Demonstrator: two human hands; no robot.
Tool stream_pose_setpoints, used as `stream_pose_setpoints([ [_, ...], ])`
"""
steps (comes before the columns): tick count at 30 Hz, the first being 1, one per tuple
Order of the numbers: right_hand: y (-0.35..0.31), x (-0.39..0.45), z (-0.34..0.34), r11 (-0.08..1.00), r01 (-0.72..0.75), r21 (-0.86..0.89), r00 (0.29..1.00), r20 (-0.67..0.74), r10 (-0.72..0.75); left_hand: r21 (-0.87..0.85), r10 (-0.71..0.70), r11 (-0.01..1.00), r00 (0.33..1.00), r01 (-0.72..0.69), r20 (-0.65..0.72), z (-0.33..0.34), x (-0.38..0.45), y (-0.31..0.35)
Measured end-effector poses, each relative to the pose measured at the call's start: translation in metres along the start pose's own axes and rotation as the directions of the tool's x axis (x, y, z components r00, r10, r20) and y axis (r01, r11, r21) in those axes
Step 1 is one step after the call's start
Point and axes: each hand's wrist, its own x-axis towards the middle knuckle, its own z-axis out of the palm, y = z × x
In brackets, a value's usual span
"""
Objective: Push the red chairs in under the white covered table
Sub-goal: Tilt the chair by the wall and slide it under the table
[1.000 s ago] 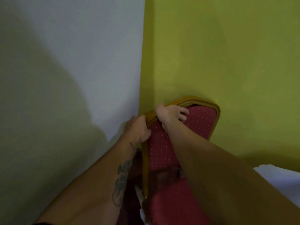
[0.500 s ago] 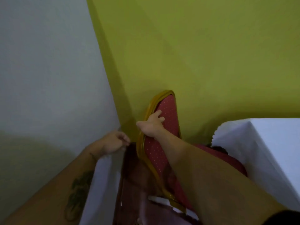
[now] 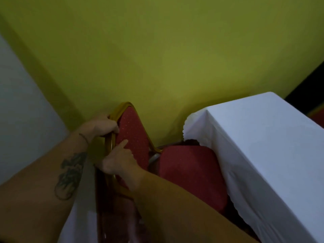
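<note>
head view: left hand [image 3: 100, 126] clenched on gilt frame of red chair [image 3: 135, 137], right hand [image 3: 118, 160] flat-fingered on backrest, seat partly under white covered table [image 3: 263, 146]; shove may snag cloth.

Your table [image 3: 273, 155] at the right wears a white cloth [image 3: 245, 172] with a scalloped edge, draped over its corner and sides. The cloth's hem overlaps the red chair seat [image 3: 191, 172].

Yellow-green wall [image 3: 157, 50] fills the background. White wall [image 3: 21, 106] adjoins its left edge. Dark strip [image 3: 310, 81] at its right edge.
</note>
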Motion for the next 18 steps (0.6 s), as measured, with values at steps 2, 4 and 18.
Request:
stream_pose_setpoints([
  [2, 0.007, -0.005, 0.003, 1.000, -0.030, 0.005, 1.000, 0.009, 0.030, -0.086, -0.031, 0.996, 0.999, 0.034, 0.040, 0.000, 0.000, -0.008],
  [4, 0.017, -0.013, 0.006, 0.999, -0.042, -0.010, 0.999, 0.030, 0.042, -0.165, -0.056, 0.984, 0.994, 0.071, 0.093, 0.006, -0.004, -0.017],
  [18, 0.105, -0.099, 0.023, 0.998, 0.053, -0.046, 0.982, 0.183, -0.044, -0.347, -0.018, 0.936, 0.990, 0.066, 0.140, 0.058, -0.108, -0.043],
])
